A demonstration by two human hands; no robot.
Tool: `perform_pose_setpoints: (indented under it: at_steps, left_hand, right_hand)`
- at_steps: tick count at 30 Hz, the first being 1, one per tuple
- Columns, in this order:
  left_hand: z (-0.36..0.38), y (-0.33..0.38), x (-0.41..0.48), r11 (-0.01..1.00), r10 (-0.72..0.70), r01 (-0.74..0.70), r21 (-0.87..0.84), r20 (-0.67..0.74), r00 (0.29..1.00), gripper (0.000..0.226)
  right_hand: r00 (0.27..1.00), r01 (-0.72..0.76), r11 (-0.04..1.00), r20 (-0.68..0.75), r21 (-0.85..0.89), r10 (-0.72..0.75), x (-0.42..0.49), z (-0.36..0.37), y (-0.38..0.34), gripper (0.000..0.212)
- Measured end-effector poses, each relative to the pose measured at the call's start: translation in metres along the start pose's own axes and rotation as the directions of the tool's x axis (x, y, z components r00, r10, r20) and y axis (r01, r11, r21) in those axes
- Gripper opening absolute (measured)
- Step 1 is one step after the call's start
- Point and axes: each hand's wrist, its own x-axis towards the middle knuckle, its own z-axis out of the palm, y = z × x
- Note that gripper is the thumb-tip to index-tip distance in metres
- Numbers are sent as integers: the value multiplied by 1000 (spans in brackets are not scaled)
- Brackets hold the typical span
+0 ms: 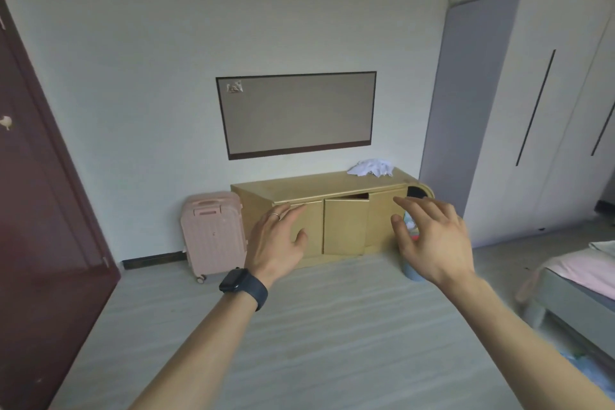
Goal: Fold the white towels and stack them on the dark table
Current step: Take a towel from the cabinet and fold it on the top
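A crumpled heap of white towels (pixel 370 168) lies on the right end of a low yellowish wooden cabinet (pixel 299 188) against the far wall. My left hand (pixel 278 240), with a ring and a dark watch on the wrist, is stretched out in front of me with relaxed fingers and holds nothing. My right hand (pixel 431 238) is also held out, fingers spread and empty. Both hands hover in the air well short of the cabinet and the towels. No dark table is in view.
A pink suitcase (pixel 213 236) stands left of the cabinet. One cabinet door (pixel 346 226) hangs ajar. A bluish bin (pixel 411 268) sits behind my right hand. A dark red door (pixel 40 210) is at left, a white wardrobe (pixel 549 110) and a bed (pixel 579 280) at right.
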Motion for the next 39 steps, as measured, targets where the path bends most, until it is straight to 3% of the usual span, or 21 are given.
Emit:
perform_pose_setpoints:
  at_steps: [8, 19, 28, 39]
  left_hand:
    - [86, 9, 122, 1000, 17, -17, -4, 44, 999, 53]
    - [233, 3, 334, 994, 45, -29, -107, 148, 988, 52]
    - [354, -15, 502, 998, 42, -31, -54, 211, 976, 51]
    - [471, -74, 681, 991, -133, 135, 2, 200, 971, 49]
  right_hand:
    - [996, -32, 996, 83, -77, 39, 81, 78, 90, 45]
    - [994, -104, 992, 37, -69, 106, 206, 211, 205, 43]
    - [984, -137, 989, 110, -62, 143, 333, 343, 319, 45]
    - [956, -115, 993, 273, 5, 109, 473, 522, 440, 46]
